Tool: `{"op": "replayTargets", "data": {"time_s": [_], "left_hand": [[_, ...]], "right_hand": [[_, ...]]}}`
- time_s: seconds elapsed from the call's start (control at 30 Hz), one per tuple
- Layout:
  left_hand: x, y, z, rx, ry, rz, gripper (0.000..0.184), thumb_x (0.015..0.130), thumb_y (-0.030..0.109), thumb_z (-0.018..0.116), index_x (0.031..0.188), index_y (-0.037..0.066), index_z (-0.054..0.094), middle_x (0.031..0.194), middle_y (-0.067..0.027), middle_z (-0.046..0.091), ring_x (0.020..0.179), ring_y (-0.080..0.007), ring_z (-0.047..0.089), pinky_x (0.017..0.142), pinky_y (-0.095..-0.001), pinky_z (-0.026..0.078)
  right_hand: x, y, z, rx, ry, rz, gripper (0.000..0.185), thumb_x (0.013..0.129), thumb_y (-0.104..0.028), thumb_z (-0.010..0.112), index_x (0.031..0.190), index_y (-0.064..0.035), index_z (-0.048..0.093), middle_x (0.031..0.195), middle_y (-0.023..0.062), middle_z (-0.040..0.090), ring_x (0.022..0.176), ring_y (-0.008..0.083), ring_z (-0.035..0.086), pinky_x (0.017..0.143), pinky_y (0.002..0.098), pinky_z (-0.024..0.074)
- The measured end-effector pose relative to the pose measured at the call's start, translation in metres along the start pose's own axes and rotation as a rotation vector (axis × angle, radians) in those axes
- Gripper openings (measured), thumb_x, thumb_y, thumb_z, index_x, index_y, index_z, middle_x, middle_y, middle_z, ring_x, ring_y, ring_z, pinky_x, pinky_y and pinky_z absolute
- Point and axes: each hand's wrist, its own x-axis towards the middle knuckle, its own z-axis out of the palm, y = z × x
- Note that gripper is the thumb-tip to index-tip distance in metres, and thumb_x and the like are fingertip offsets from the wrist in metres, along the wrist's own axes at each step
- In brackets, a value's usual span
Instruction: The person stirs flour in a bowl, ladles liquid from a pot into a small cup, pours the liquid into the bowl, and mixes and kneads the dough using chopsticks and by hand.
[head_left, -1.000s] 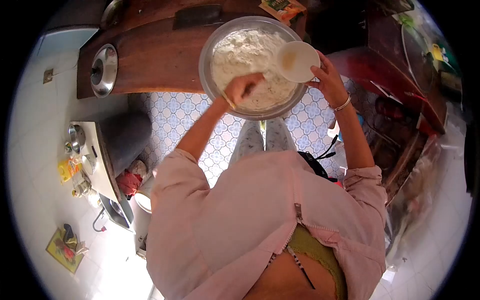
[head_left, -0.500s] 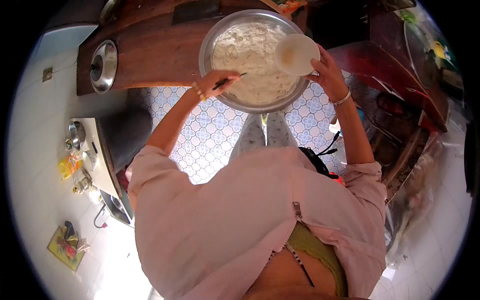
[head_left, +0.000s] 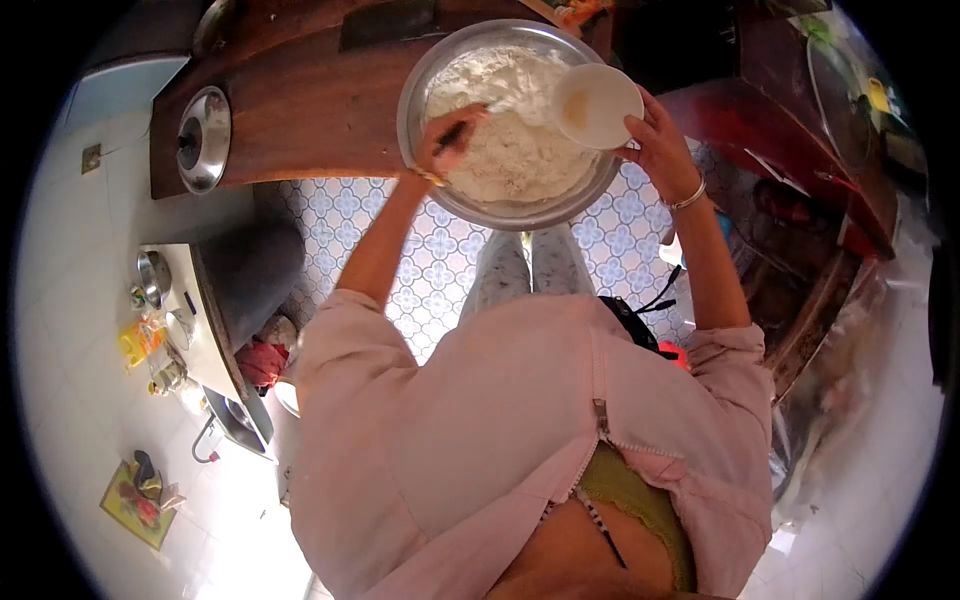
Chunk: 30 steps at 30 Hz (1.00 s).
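A large metal basin (head_left: pixel 412 150) holds pale flour (head_left: pixel 500 165) with a lumpy, partly wet look. Over the left side of the basin, my left hand (head_left: pixel 446 138) is closed around a thin dark utensil (head_left: pixel 455 134); its far end is blurred in the flour, so its exact kind does not show. My right hand (head_left: pixel 662 145) grips a small white bowl (head_left: pixel 600 110) by its right rim. The bowl is above the right part of the basin, with a little yellowish stuff visible inside.
The basin is at a wooden counter (head_left: pixel 300 130), where a metal pot lid (head_left: pixel 205 140) lies at the left. A side counter (head_left: pixel 190 300) with a metal bowl (head_left: pixel 153 279) stands further left. Patterned tiles (head_left: pixel 440 250) cover the floor.
My left hand has moved up and further over the flour with the utensil, whose tip is now lost in blur. My right hand and the bowl have barely moved.
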Motion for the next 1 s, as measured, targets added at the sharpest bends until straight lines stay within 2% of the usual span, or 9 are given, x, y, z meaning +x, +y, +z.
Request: {"op": "replayTargets", "data": {"time_s": [0.17,0.3,0.4,0.6,0.63,0.73,0.77,0.93,1.0], "left_hand": [[0.034,0.023,-0.039,0.396,0.099,-0.257,0.020,0.085,-0.006,0.049,0.099,0.002,0.060,0.104,-0.0089,0.062,0.094,-0.0145,0.059,0.080,-0.0206,0.046],[0.021,-0.030,0.022,-0.338,0.161,-0.334,0.019,0.089,0.004,0.047,0.100,-0.003,0.061,0.079,-0.0028,0.059,0.062,-0.0071,0.051,0.060,-0.0140,0.042],[0.000,0.047,0.032,-0.335,-0.195,-0.824,0.019,0.084,-0.002,0.051,0.100,-0.003,0.061,0.078,-0.0026,0.058,0.058,-0.0031,0.047,0.050,-0.0143,0.035],[-0.040,0.082,-0.031,0.197,-0.476,-0.189,0.036,0.077,-0.014,0.051,0.107,0.003,0.059,0.112,-0.0055,0.060,0.069,-0.0065,0.050,0.056,-0.0188,0.040],[-0.039,0.083,-0.039,-0.004,-0.287,-0.602,0.033,0.078,-0.003,0.056,0.111,0.003,0.057,0.093,-0.0023,0.058,0.062,-0.0069,0.049,0.052,-0.0182,0.039],[-0.049,0.058,-0.032,-0.133,0.051,-0.919,0.036,0.080,0.011,0.062,0.115,0.002,0.055,0.089,-0.0044,0.059,0.067,-0.0137,0.054,0.059,-0.0226,0.044],[-0.061,0.052,-0.021,-0.111,-0.121,-0.686,0.036,0.080,0.014,0.061,0.114,0.001,0.055,0.094,-0.0063,0.059,0.076,-0.0154,0.056,0.066,-0.0249,0.045],[-0.069,0.089,0.037,0.199,-0.468,-0.543,0.033,0.087,0.020,0.053,0.115,0.002,0.055,0.094,-0.0065,0.062,0.070,-0.0078,0.051,0.059,-0.0219,0.043],[-0.073,0.078,0.048,0.489,-0.505,-0.260,0.033,0.084,0.020,0.058,0.111,0.002,0.056,0.100,-0.0096,0.060,0.084,-0.0168,0.055,0.073,-0.0269,0.045]], "right_hand": [[0.005,0.004,-0.002,0.033,-0.004,-0.004,0.060,0.081,-0.016,0.061,0.133,-0.0067,0.032,0.117,0.0085,0.051,0.103,0.0179,0.054,0.073,0.0335,0.0551],[0.005,0.001,0.004,0.082,-0.009,0.018,0.059,0.081,-0.013,0.060,0.133,-0.0072,0.033,0.119,0.0071,0.049,0.104,0.0175,0.054,0.074,0.0340,0.0551],[0.008,0.001,0.003,0.097,-0.048,0.019,0.060,0.081,-0.012,0.060,0.133,-0.0075,0.032,0.120,0.0064,0.048,0.105,0.0174,0.053,0.075,0.0348,0.0546],[0.014,0.001,0.006,0.276,-0.160,-0.131,0.063,0.080,-0.011,0.061,0.135,-0.0078,0.031,0.118,0.0063,0.049,0.104,0.0172,0.052,0.080,0.0355,0.0520],[0.015,0.004,0.011,0.305,-0.141,-0.136,0.063,0.080,-0.010,0.061,0.135,-0.0078,0.030,0.117,0.0068,0.049,0.104,0.0172,0.052,0.081,0.0352,0.0515],[0.023,-0.003,0.040,0.143,-0.197,-0.077,0.064,0.079,-0.010,0.062,0.135,-0.0079,0.031,0.116,0.0079,0.050,0.103,0.0167,0.052,0.080,0.0339,0.0513],[0.023,-0.003,0.045,0.143,-0.220,-0.078,0.064,0.078,-0.011,0.064,0.134,-0.0090,0.032,0.115,0.0085,0.050,0.102,0.0161,0.053,0.079,0.0330,0.0515],[0.008,-0.031,0.054,0.069,-0.256,-0.129,0.063,0.078,-0.011,0.064,0.134,-0.0104,0.034,0.114,0.0076,0.050,0.099,0.0152,0.053,0.077,0.0309,0.0513],[0.011,-0.038,0.046,0.004,-0.271,-0.120,0.063,0.079,-0.011,0.063,0.134,-0.0106,0.034,0.114,0.0075,0.050,0.099,0.0154,0.053,0.077,0.0304,0.0510]]}}
